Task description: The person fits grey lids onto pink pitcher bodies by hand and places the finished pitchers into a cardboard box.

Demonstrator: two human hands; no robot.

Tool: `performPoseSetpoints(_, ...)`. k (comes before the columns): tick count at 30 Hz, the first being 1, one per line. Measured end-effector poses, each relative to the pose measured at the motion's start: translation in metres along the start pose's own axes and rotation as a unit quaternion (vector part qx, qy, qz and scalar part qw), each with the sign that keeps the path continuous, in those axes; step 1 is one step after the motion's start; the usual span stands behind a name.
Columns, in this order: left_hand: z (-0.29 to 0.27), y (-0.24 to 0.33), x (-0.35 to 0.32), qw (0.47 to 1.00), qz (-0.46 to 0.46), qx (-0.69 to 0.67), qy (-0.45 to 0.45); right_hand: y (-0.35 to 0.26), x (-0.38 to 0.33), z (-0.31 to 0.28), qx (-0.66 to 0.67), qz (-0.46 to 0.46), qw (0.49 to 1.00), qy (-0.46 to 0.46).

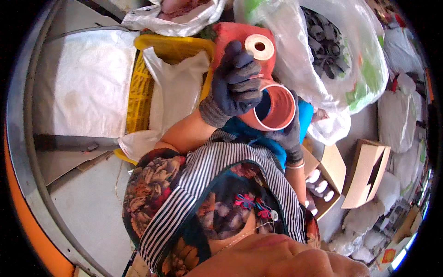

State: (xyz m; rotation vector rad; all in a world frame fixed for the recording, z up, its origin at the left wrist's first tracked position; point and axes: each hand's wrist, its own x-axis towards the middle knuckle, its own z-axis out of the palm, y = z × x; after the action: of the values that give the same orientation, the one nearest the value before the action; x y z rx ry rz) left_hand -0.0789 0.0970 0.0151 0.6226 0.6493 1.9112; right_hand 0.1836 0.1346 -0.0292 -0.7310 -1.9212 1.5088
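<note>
My right hand (291, 138), in a dark glove, is closed around the side of a pink cylindrical container (249, 121). Its round open mouth is tilted up, and a dark blue patch shows inside. Just left of the container and above it, my left hand (236, 85) is curled closed, in a dark grey and blue glove. Whatever its fingers pinch, if anything, is hidden from view. Beyond the hands, a cream-coloured roll (260, 47) with a hollow core rests on a red cloth bundle (226, 31).
A yellow plastic crate (140, 87) with a white sack (177, 92) stands at the left. Far right, a large clear bag (360, 55) holds several dark curved parts (325, 46). An open cardboard box (339, 168) with white-topped items sits near my right arm, beside another carton (364, 175).
</note>
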Motion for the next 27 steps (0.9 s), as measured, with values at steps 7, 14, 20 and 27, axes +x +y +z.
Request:
performPoseSetpoints(7,-0.051,0.142,0.114,0.446,0.477,0.757,-0.017,-0.006,-0.005,0.017,0.016,0.006,0.999,0.044)
performPoseSetpoints(14,-0.093,0.077,0.093,0.657,-0.013,0.714,-0.242,-0.018,0.020,-0.016,0.121,0.033,0.992,-0.028)
performPoseSetpoints(20,0.006,0.001,0.004,0.921,-0.252,0.213,-0.207,-0.038,0.036,-0.048,0.173,0.106,0.953,-0.225)
performPoseSetpoints(27,-0.033,-0.003,-0.012,0.947,-0.240,0.161,-0.143,-0.033,0.077,-0.148,-0.185,0.162,0.968,-0.041)
